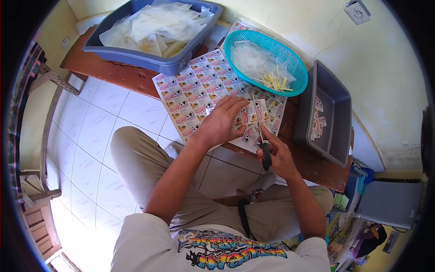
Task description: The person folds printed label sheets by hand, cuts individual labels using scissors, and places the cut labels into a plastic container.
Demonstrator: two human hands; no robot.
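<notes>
Head view: the left grip (226,114) is clamping a printed paper strip (249,113) between thumb and fingers; the right grip (278,155) is holding scissors (266,156) by the handles, their blades standing across the strip, just right of the left grip. Printed sheets (195,93) are lying beneath. A slipping strip or tilting blades could be sending the cut into the print or toward the left grip.
</notes>
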